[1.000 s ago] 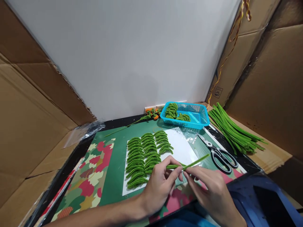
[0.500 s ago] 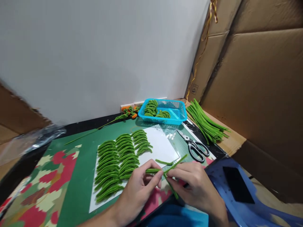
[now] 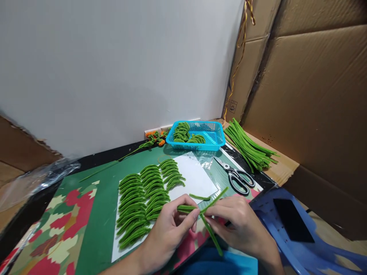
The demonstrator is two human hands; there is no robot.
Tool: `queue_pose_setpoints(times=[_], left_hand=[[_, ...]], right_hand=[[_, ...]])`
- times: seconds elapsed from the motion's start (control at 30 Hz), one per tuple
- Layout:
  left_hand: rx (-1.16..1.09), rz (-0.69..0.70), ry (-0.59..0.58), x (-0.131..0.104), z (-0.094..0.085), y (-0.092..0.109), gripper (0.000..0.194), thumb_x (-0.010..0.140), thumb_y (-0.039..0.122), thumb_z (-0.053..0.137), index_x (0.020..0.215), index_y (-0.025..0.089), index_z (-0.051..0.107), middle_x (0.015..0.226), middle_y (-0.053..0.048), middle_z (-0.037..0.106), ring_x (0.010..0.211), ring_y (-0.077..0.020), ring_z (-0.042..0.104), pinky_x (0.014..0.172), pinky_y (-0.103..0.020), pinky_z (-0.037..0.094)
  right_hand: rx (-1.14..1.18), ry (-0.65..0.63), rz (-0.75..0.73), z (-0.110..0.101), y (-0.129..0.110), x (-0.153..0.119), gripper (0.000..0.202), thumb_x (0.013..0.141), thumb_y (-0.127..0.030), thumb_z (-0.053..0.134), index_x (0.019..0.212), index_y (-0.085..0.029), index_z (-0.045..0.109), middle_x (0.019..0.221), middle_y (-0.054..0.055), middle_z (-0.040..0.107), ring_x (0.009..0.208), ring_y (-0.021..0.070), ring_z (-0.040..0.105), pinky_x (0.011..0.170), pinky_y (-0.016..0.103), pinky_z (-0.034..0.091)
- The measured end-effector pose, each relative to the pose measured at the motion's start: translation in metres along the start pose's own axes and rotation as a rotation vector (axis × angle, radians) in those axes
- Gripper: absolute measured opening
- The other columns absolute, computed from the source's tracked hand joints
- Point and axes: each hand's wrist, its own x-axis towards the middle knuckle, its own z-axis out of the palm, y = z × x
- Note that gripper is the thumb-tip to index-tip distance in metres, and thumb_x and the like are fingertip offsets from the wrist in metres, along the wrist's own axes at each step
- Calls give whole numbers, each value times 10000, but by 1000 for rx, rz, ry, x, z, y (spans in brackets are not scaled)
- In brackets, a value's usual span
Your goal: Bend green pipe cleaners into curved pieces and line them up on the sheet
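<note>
Fuzzy green pipe cleaners [image 3: 212, 233] are pinched between my two hands in front of me, crossing near the fingertips. My left hand [image 3: 173, 225] is closed on them, with short ends showing past the thumb. At the crossing, my right hand [image 3: 233, 221] grips one strand, whose tip points up and right. Another strand hangs down toward me. A short cut pipe cleaner [image 3: 200, 197] lies just beyond my fingers. Left of my hands, a white sheet [image 3: 197, 173] carries rows of curved green pipe cleaner pieces [image 3: 132, 208]. Black-handled scissors [image 3: 237, 178] lie open beyond my right hand.
A blue plastic basket [image 3: 210, 147] at the back holds curved green pieces. To its right is a bundle of long pipe cleaners [image 3: 249, 149]. Orange flowers on a green stem [image 3: 149, 143] lie left of it. A blue stool [image 3: 275, 225] with a dark phone-like slab [image 3: 294, 220] stands right.
The hanging strand now reaches farther down and right below my hands. Both hands keep their pinch close together. The view has shifted slightly.
</note>
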Motion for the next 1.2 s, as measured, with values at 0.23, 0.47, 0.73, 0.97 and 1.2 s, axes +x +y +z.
queue_pose_setpoints(times=[0.23,0.47,0.73,0.97,1.2], left_hand=[[86,18,-12,-2,0,-9,267,1005,421,762,948,185,650,678,44,593,608,-116,527,588,-211,385],[169,62,19,-6,1,-15,236,1005,406,751,958,187,678,779,27,592,629,-122,532,590,-227,385],[132,38,1,-4,2,-16,285,1018,434,728,906,187,640,742,25,586,669,-137,543,620,-221,410],[-7,56,53,5,-1,-6,331,968,473,789,916,191,624,612,95,437,508,-77,347,486,-195,246],[-11,23,-7,8,-5,-9,357,985,526,759,1012,211,594,511,124,419,436,-82,351,437,-196,197]], right_hand=[[-148,2,62,6,-9,0,223,950,-116,703,757,-229,692,638,-35,720,551,133,624,614,317,324],[-279,70,81,16,-18,0,241,880,-124,689,703,-235,569,585,-56,650,511,124,574,634,335,297],[-317,103,73,22,-20,0,218,885,-129,661,714,-235,576,611,-26,681,536,142,594,654,326,312],[-255,177,12,17,-16,5,97,1077,-230,642,1046,-214,732,788,22,781,625,180,688,618,321,353],[-194,197,-38,15,-5,7,108,1097,-215,656,1132,-217,757,1000,49,844,811,195,800,693,278,482]])
